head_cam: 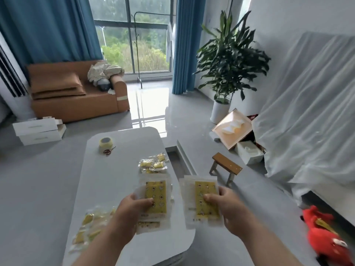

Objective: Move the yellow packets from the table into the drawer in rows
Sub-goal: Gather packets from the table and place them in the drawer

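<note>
My left hand (132, 212) grips a yellow packet (156, 191) in a clear sleeve above the white table (115, 169), with more packets stacked beneath it. My right hand (228, 210) holds another yellow packet (204, 192) just past the table's right edge. A heap of small yellow packets (153, 163) lies on the table further back, and another heap (92, 225) sits near my left forearm. The open drawer (177, 160) juts out at the table's right side, seen as a dark slot with a white front.
A tape roll (105, 144) and scissors (109, 150) lie at the table's far end. A small wooden stool (226, 167) stands right of the drawer. A red plush toy (324, 233) lies on the floor at right. Sofa, plant and covered furniture stand further off.
</note>
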Demonstrator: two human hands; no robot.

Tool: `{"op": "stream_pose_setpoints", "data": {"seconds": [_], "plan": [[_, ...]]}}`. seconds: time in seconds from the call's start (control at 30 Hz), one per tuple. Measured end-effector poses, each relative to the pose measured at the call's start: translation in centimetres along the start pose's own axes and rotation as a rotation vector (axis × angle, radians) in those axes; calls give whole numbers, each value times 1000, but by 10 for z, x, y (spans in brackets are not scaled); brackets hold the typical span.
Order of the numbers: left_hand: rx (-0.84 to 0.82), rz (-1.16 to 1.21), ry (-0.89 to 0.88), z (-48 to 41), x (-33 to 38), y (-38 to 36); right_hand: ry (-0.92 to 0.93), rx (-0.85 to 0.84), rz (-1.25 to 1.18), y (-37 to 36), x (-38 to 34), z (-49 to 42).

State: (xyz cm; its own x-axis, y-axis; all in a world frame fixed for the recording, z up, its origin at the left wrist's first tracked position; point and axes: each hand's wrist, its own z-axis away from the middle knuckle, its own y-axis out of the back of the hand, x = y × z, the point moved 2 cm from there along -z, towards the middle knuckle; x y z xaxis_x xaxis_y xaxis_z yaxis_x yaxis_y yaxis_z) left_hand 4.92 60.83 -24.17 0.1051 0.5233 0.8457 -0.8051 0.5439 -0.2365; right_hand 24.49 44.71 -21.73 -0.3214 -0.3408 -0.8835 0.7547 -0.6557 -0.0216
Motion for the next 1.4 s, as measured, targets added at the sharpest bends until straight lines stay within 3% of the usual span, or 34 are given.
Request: {"op": "stream_pose_setpoints", "data": {"seconds": [0.2, 0.47, 0.9, 1.4], "plan": [[-88, 19, 35, 0, -23, -115, 40, 159, -25, 121, -3, 36], [-149, -47, 36, -45, -30, -213, 53, 284, -67, 217, -18, 18], [-235, -15, 115, -217, 2, -340, -15, 317, -119, 321, -100, -156], [-18, 39, 46, -376, 56, -400, -35, 124, -41, 367, -202, -368]]}}
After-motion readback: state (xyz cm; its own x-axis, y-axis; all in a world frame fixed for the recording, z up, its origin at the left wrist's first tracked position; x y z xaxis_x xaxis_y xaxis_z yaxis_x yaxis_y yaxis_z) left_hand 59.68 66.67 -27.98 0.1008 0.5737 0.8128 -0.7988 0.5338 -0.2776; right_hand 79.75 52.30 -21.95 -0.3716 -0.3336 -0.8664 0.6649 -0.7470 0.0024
